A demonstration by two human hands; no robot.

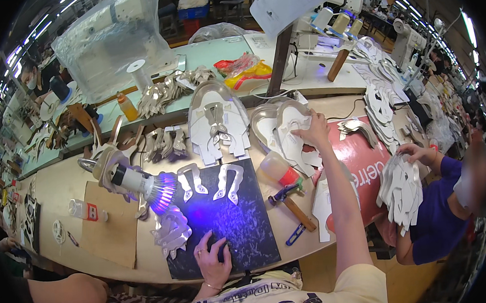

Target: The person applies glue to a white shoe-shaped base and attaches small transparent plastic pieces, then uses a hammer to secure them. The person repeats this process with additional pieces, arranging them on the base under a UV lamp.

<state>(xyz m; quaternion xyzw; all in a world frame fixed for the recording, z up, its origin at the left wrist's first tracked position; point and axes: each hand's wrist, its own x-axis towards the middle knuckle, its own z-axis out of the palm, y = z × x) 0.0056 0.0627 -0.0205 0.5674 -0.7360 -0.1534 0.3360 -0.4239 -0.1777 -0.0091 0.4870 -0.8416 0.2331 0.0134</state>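
My right hand (314, 133) is stretched forward to a stack of white and beige shoe upper pieces (290, 123), its thumb and fingers closed on the top piece. Near the front edge of a dark cutting mat (254, 229), my left hand (213, 261) rests with its fingers apart and holds nothing. Two U-shaped silvery pieces, one on the left (192, 181) and one on the right (228, 183), lie on the mat's far part. A lamp (154, 190) casts violet light on the mat. Another stack of uppers (217, 122) lies left of my right hand.
A hammer (298, 211), a blue cutter (295, 234) and a bottle with a red band (281, 168) lie right of the mat. At right, a person in purple (439, 211) holds a bundle of white pieces (401, 191). Silvery cut pieces (165, 144) lie beyond the lamp.
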